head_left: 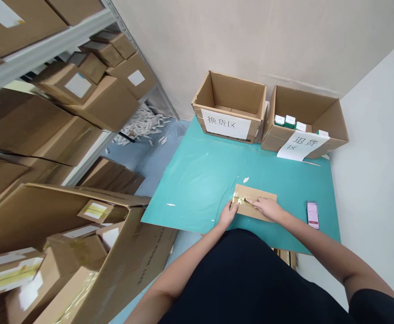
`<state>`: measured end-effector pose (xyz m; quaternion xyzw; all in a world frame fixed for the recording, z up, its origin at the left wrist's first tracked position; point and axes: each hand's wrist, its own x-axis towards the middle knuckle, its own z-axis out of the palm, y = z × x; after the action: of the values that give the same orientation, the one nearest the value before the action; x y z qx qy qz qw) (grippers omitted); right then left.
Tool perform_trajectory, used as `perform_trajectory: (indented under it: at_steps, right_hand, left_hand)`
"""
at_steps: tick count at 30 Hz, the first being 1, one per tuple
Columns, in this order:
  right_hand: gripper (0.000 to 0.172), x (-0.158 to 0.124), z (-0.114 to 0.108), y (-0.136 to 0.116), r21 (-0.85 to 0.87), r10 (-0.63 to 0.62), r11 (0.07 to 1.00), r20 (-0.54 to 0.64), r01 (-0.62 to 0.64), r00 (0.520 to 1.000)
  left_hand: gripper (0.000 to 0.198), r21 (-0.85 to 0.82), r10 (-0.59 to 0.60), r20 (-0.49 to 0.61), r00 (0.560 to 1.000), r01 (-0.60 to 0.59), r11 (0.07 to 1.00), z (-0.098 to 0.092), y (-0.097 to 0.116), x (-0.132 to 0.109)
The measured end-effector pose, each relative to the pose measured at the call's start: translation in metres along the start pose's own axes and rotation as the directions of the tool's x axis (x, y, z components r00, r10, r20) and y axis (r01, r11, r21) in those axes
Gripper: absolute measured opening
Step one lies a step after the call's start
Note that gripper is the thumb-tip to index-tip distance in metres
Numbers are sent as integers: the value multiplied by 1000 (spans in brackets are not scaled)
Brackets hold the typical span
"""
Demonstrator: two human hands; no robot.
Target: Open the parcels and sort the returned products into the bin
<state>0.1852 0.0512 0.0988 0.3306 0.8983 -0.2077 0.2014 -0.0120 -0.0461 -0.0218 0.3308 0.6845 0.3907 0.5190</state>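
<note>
Left hand (228, 214) bracing cardboard packet (255, 191) at its 9 o'clock edge, finger grip unclear | right hand (267, 208) pressing flat, extended fingers (251, 201) onto packing tape (239, 200) | risk: uneven pressure wrinkling tape

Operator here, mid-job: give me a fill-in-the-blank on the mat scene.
The mat under the flat brown cardboard parcel is ____.
The left hand and right hand both touch the parcel near a shiny strip of ____.
A smartphone lies to the ____ of the parcel.
White-topped packs sit in the open cardboard box whose paper sign reads ____.

Missing words: teal; tape; right; 退货区.
</note>
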Motion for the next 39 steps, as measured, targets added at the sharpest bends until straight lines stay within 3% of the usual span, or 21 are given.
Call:
perform_trajectory:
  at_steps: [16,29,35,39]
  right_hand:
    - [56,-23,10,20,-86,70,994,62,-64,996]
    - [63,-87,22,57,-99,195,977,74,-188,978]
    - [81,-121,21,70,-168,251,958,104,-232,962]
    - [84,-137,22,75,-194,276,948,103,-253,956]
  left_hand:
    - [50,4,0,-2,1000,0,1000,-1,-2,0]
    - [52,29,-33,-12,999,33,999,-4,-1,0]
    - [50,49,-27,-26,999,28,998,-4,-6,0]
    - [50,70,-27,-27,999,29,997,-3,-7,0]
